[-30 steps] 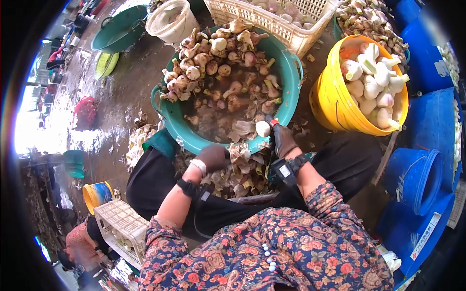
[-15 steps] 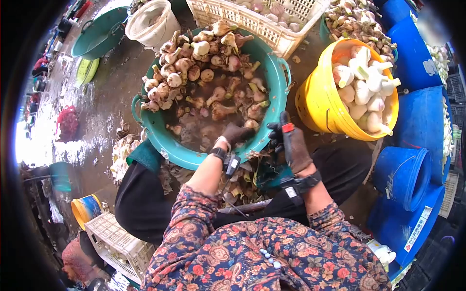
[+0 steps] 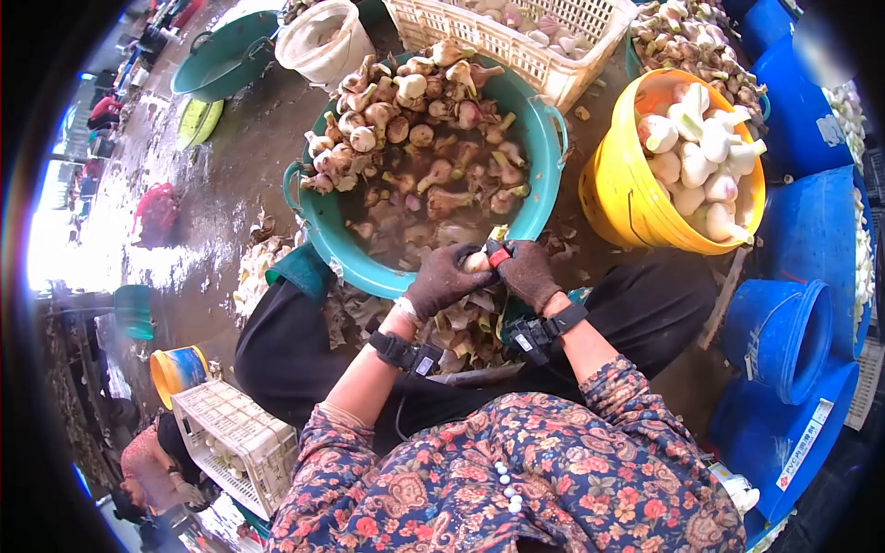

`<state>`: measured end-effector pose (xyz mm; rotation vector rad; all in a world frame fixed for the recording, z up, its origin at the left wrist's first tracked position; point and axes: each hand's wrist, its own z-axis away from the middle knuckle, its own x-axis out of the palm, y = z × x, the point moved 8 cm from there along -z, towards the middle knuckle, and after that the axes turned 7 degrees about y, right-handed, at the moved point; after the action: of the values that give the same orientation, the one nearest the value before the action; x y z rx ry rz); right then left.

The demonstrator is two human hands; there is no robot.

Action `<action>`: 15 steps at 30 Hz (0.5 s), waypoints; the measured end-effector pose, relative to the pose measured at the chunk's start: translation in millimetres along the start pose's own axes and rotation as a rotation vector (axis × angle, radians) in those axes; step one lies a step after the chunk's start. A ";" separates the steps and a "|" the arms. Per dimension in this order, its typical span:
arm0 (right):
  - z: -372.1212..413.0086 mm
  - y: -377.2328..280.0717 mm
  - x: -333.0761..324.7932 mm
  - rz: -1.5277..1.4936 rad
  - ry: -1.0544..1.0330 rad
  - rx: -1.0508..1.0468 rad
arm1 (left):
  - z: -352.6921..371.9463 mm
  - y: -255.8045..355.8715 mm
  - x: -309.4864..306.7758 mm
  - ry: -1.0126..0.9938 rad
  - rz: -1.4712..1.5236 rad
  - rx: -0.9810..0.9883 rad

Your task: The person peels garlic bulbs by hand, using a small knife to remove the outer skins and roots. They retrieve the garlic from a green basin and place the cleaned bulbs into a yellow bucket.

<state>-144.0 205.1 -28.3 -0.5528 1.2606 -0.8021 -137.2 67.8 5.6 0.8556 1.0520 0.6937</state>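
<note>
My left hand, in a dark brown glove, is closed round a garlic bulb at the near rim of the teal tub. Close against it, my right hand is gloved too, its fingers curled and pressed to the same bulb. A red band circles its dark thumb; whether a small tool is in the palm is hidden. Murky water fills the tub, with several loose garlic bulbs in it and a heap of unpeeled bulbs along its far left side.
Right of the tub stands a yellow bucket of white garlic. A cream crate and white bucket are behind. Blue barrels line the right. Garlic peelings lie below my hands. Another person is at lower left.
My left hand has come up out of the tub water with a garlic bulb. My right hand, previously apart with fingers extended, has moved left and closed onto that bulb. The view has shifted slightly.
</note>
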 end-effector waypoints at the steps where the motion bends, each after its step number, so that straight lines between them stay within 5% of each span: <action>1: 1.3 3.3 6.9 -0.070 -0.047 -0.033 | 2.7 2.1 -2.7 0.006 -0.003 0.001; 7: 11.7 1.1 30.7 -0.569 -0.305 0.059 | 17.6 -2.2 -14.5 -0.011 0.045 -0.007; 10: 27.9 18.4 47.5 -0.967 -0.435 0.668 | 23.2 -3.3 -14.7 0.167 0.485 -0.083; 13: 49.5 -10.4 46.0 -1.183 -0.653 0.608 | 22.4 -6.4 -0.1 0.146 0.368 -0.071; 14: 35.8 -20.2 32.3 -0.794 -0.580 0.017 | 21.2 -8.5 -2.7 0.164 0.226 -0.046; 15: 34.7 -23.3 30.2 -0.794 -0.580 0.019 | 22.2 -7.9 -4.0 0.163 0.227 -0.048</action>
<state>-112.5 165.0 -21.0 -1.2051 0.4699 -1.1863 -117.2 54.8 6.0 0.8964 1.0879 0.9892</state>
